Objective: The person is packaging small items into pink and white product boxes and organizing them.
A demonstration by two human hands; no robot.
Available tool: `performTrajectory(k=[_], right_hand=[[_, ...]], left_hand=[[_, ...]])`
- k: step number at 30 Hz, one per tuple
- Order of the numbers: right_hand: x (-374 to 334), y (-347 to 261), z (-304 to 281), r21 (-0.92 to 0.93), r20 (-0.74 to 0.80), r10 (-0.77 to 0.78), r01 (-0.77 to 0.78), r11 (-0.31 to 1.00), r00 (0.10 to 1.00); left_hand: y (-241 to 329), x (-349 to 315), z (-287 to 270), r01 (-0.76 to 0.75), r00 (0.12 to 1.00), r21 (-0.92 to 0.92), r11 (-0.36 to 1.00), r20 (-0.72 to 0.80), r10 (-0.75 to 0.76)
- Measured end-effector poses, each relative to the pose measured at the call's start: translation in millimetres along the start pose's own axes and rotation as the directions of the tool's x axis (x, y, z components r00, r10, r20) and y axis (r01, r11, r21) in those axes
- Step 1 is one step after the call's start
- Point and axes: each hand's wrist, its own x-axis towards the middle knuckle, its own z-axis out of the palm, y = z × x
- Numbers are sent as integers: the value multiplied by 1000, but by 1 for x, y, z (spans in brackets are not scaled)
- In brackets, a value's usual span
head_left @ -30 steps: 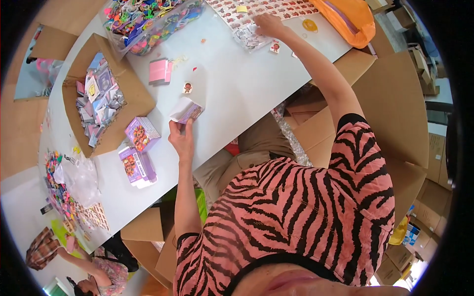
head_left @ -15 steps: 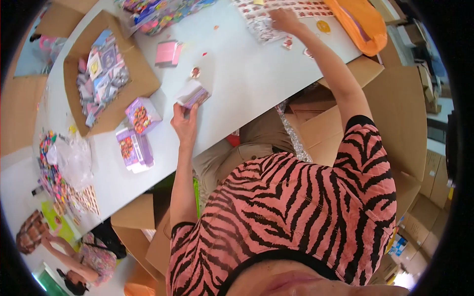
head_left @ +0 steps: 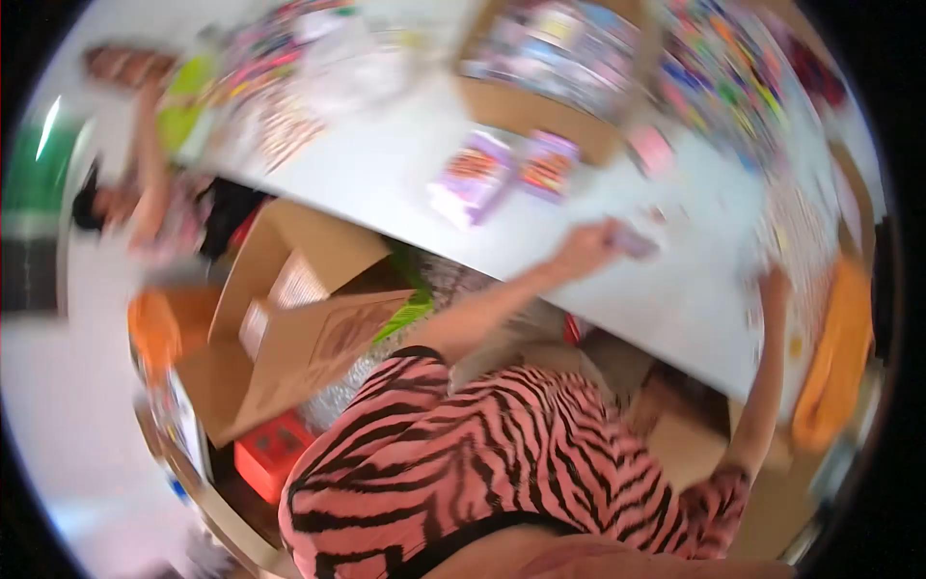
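My left hand (head_left: 586, 247) is closed around a small purple-and-white carton (head_left: 633, 239), held just over the white table. At the right, my right hand (head_left: 775, 284) reaches to the near end of sheets with rows of small red prints (head_left: 801, 227); motion blur hides what its fingers do. Beyond my left hand are two purple printed boxes, the larger box (head_left: 475, 176) to the left and the smaller box (head_left: 550, 164) beside it. A pink stack of cards (head_left: 651, 151) lies farther back.
An open cardboard box (head_left: 531, 121) full of small packets stands at the back. Colourful packets (head_left: 719, 82) are heaped beside it. An orange bag (head_left: 831, 362) lies at the right edge. Open cartons (head_left: 328, 338) stand below the table. Another person (head_left: 145, 198) works at the far left.
The whole view has swung toward the left, bringing the other person and floor cartons further in. My left hand still holds the carton; my right hand stays by the printed sheets.
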Motion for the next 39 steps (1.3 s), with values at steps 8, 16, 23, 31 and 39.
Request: performTrajectory(k=[8, 16, 23, 31, 39], right_hand=[[10, -36, -39, -212, 12, -165, 164, 963, 986], [7, -37, -55, -36, 5, -35, 35, 999, 999], [-6, -32, -68, 357, 76, -56, 25, 934, 996], [-12, 0, -24, 592, -193, -29, 140, 794, 981], [-14, 11, -51, 966, 178, 47, -184, 179, 983]], left_hand=[[21, -13, -23, 26, 999, -101, 995, 38, -22], [19, -7, -18, 66, 994, -113, 991, 94, -55], [12, -10, -15, 73, 993, -98, 992, 96, -64], [17, -9, -19, 41, 998, -106, 993, 59, -35], [22, -12, -24, 90, 993, -93, 992, 89, -81]])
